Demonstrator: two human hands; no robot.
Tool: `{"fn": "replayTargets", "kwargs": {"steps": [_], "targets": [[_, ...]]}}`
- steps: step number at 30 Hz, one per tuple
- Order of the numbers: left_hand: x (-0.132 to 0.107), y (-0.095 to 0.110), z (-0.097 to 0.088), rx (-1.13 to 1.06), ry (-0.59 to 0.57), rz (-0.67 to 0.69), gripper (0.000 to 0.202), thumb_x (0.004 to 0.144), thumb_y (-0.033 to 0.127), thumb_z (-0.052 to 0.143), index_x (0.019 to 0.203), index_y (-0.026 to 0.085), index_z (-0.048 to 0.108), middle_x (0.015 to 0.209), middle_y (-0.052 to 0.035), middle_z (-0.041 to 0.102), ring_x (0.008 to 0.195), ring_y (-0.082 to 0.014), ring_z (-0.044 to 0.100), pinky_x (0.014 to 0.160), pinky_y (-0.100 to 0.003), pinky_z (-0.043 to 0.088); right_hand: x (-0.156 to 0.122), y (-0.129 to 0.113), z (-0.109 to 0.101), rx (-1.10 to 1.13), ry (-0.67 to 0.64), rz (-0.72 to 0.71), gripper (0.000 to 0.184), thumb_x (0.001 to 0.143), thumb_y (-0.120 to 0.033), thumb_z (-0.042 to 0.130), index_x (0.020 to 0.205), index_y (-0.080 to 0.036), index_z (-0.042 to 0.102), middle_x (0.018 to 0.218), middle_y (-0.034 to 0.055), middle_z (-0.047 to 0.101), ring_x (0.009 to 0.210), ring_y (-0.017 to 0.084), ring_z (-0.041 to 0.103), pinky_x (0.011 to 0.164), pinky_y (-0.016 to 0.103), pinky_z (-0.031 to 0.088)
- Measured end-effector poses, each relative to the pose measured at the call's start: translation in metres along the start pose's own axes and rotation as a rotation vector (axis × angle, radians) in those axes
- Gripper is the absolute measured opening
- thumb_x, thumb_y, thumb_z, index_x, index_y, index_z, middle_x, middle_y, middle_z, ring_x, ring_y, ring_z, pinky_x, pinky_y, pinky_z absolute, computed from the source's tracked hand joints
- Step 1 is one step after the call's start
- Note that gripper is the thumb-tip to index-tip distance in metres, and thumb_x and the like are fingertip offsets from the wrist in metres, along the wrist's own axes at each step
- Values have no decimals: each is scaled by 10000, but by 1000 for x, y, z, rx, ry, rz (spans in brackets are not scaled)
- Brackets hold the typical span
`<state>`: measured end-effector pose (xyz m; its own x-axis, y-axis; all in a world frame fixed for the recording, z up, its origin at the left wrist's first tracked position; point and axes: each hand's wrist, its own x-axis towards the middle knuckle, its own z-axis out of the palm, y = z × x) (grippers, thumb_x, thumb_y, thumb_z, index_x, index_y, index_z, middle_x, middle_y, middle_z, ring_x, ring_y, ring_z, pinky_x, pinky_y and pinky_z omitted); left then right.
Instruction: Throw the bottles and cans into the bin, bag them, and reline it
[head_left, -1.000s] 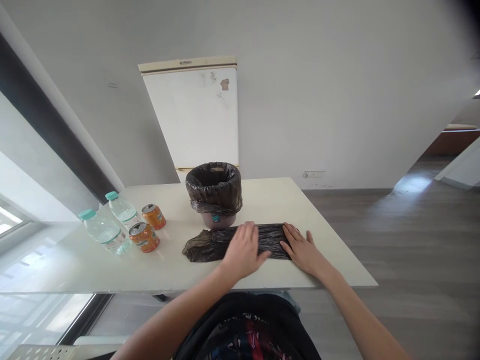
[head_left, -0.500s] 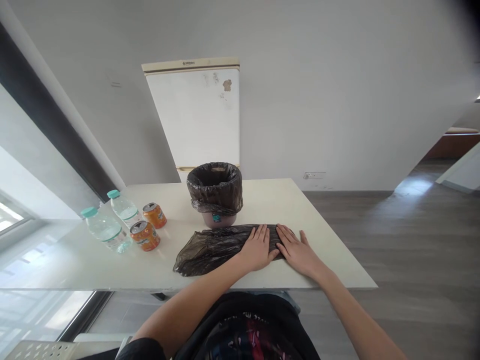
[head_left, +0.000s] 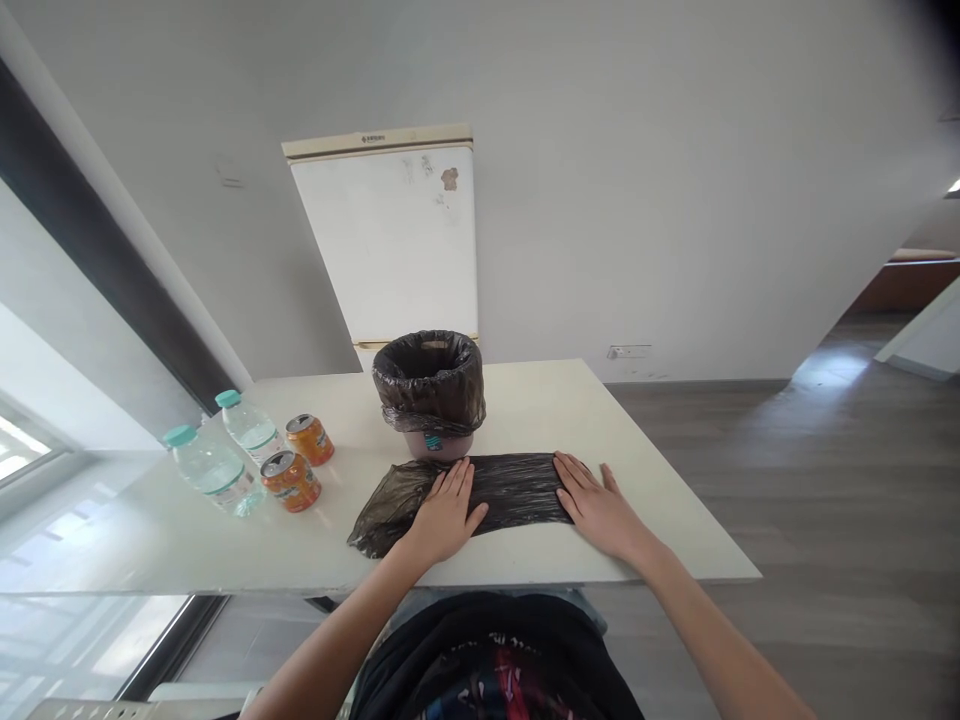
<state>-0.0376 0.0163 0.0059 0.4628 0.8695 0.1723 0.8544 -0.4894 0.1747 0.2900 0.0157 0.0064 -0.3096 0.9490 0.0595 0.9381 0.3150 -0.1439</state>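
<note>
A black plastic garbage bag (head_left: 517, 488) lies spread along the table in front of me. My left hand (head_left: 444, 512) rests flat on its middle, fingers stretched out. On its right end lies my right hand (head_left: 596, 505), also flat with the thumb apart. Between the two hands the plastic is smooth with fine creases; left of my left hand it is loose and puffed up. Just behind the bag stands a small trash bin (head_left: 442, 446), lined with another black bag folded over its rim.
Two clear bottles with green caps, a front bottle (head_left: 214, 475) and a rear bottle (head_left: 251, 428), stand at the left beside two orange cans, one near (head_left: 291, 482) and one far (head_left: 310, 440). The white table (head_left: 637, 460) has its edge close to me. A refrigerator (head_left: 390, 240) stands behind.
My left hand has slid left along the bag, and the stretch between my hands now lies flatter. My right hand has stayed on the right end.
</note>
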Motion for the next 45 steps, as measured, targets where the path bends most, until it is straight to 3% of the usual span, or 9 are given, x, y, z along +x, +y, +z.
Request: {"fn": "replayTargets", "kwargs": {"steps": [10, 17, 23, 26, 28, 31, 34, 41, 45], "targets": [[-30, -30, -9, 72, 57, -3, 613, 1132, 468, 302, 1696, 229, 323, 1702, -98, 425, 1572, -267, 419, 1301, -526, 313, -2, 3, -9, 9, -62, -6, 705, 1103, -553, 56, 1730, -239, 135, 1788, 34, 157, 1660, 265, 192, 1333, 623, 91], [-59, -62, -20, 111, 41, -216, 617, 1122, 462, 305, 1672, 195, 382, 1706, -108, 410, 1610, -308, 344, 1294, -594, 297, -5, 10, -10, -6, -87, -5, 678, 1104, -515, 38, 1731, -261, 83, 1791, 14, 121, 1664, 261, 168, 1326, 639, 79], [-75, -86, -22, 82, 115, -328, 610, 1114, 441, 304, 1655, 177, 406, 1694, -134, 437, 1602, -341, 349, 1263, -616, 334, -12, 26, -9, -6, -70, -12, 665, 1104, -485, 54, 1736, -283, 110, 1788, 26, 189, 1654, 277, 215, 1321, 651, 128], [-80, -84, -23, 59, 250, -354, 612, 1103, 475, 346, 1597, 138, 474, 1635, -179, 507, 1535, -357, 441, 1234, -582, 391, -17, 31, -14, 60, -36, 4, 693, 1101, -531, 101, 1740, -264, 137, 1786, 45, 225, 1655, 287, 215, 1325, 644, 149], [-83, -77, -25, 43, 353, -408, 596, 1093, 497, 377, 1525, 119, 537, 1539, -198, 591, 1434, -366, 533, 1182, -564, 452, -22, 31, -16, 163, 74, 127, 755, 1087, -599, 162, 1734, -210, 175, 1772, 94, 281, 1634, 315, 276, 1310, 612, 263], [-86, -65, -28, 25, 438, -490, 522, 1084, 475, 394, 1404, 122, 608, 1350, -191, 696, 1251, -376, 628, 1080, -557, 517, -26, 29, -17, 237, 264, 436, 851, 1027, -682, 280, 1609, -79, 426, 1607, 247, 495, 1487, 440, 464, 1144, 617, 486], [-86, -56, -27, 5, 466, -513, 433, 1061, 417, 432, 1338, 149, 631, 1242, -172, 732, 1135, -373, 658, 1007, -557, 541, -25, 22, -13, 194, 255, 584, 795, 964, -718, 360, 1298, -60, 659, 1290, 317, 646, 1267, 517, 580, 946, 650, 550], [-77, -49, -26, -88, 474, -490, 322, 1030, 343, 473, 1274, 188, 615, 1146, -137, 711, 1076, -349, 657, 927, -507, 560, -6, 24, -16, 381, 224, 533, 310, 889, -472, 489, 848, -212, 653, 985, 210, 703, 1023, 407, 669, 857, 548, 544], [-75, -40, -28, -174, 438, -420, 256, 1038, 285, 454, 1237, 219, 600, 1079, -95, 697, 1016, -296, 680, 888, -445, 563, -11, 46, -27, 603, 327, 610, 315, 929, -506, 458, 934, -227, 603, 893, 116, 720, 844, 306, 711, 722, 433, 577]]}}
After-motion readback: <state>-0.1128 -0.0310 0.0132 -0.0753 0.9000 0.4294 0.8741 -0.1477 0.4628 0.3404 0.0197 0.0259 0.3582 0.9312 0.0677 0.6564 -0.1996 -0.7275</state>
